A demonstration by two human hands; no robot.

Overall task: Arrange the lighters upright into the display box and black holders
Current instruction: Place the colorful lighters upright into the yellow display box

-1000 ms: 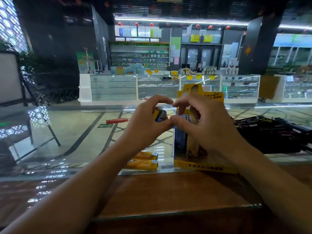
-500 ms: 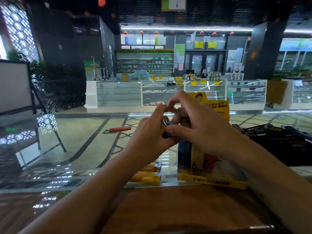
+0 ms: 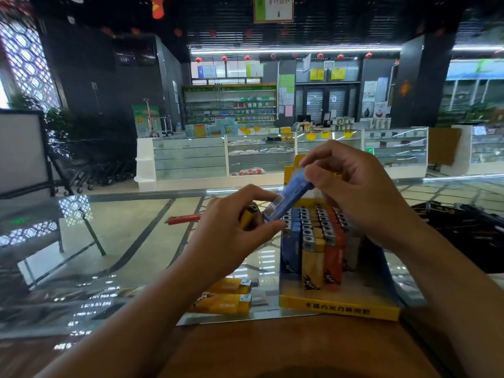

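Note:
A yellow display box point(image 3: 338, 306) stands on the glass counter, holding rows of upright blue, yellow and orange lighters point(image 3: 313, 241). Above its left side my right hand point(image 3: 360, 192) pinches the base of a blue lighter point(image 3: 289, 199) that lies tilted, metal head down and left. My left hand point(image 3: 231, 230) touches that head with its fingertips and also holds a yellow lighter point(image 3: 249, 216) in the palm. Two yellow lighters point(image 3: 226, 297) lie flat on the glass left of the box. A black holder point(image 3: 463, 227) sits at the far right, partly hidden by my right forearm.
The glass counter top point(image 3: 122, 255) gives way to a wooden ledge point(image 3: 286, 347) near me. A red object point(image 3: 184, 219) shows through the glass on the floor below. Shop counters and shelves point(image 3: 259, 156) stand far behind.
The hands have drawn apart: my right hand now holds a blue lighter stretched between both hands, and the yellow lighter stays in my left. The view tilted, showing the lighters in the box.

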